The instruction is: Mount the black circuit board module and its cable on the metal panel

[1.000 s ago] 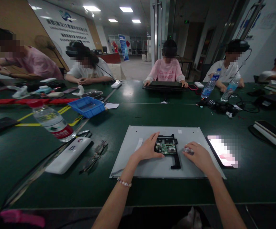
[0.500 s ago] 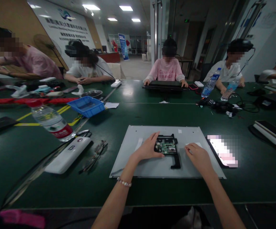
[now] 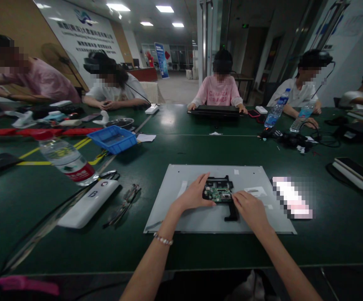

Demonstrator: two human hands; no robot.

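A green circuit board (image 3: 218,193) in a black plastic frame (image 3: 232,212) lies on a grey flat panel (image 3: 181,223). My left hand (image 3: 195,195) holds the board's left side, thumb at the near edge and fingers at the far edge. At the right side of the board, my right hand (image 3: 250,208) is closed in a pinch, its fingertips against the board's edge. Whatever is between those fingertips is too small or hidden to make out. A pale label or paper piece (image 3: 256,191) shows on the panel just beyond the right hand.
Right of the panel lies a lit phone (image 3: 292,198). To the left are eyeglasses (image 3: 125,205), a white power bank (image 3: 89,205), a tilted water bottle (image 3: 67,159) and a blue tray (image 3: 114,140). Several people sit across the green table (image 3: 175,251).
My right hand has moved left from over the panel's right part to the board's right edge, uncovering the pale label. My left hand has stayed in place.
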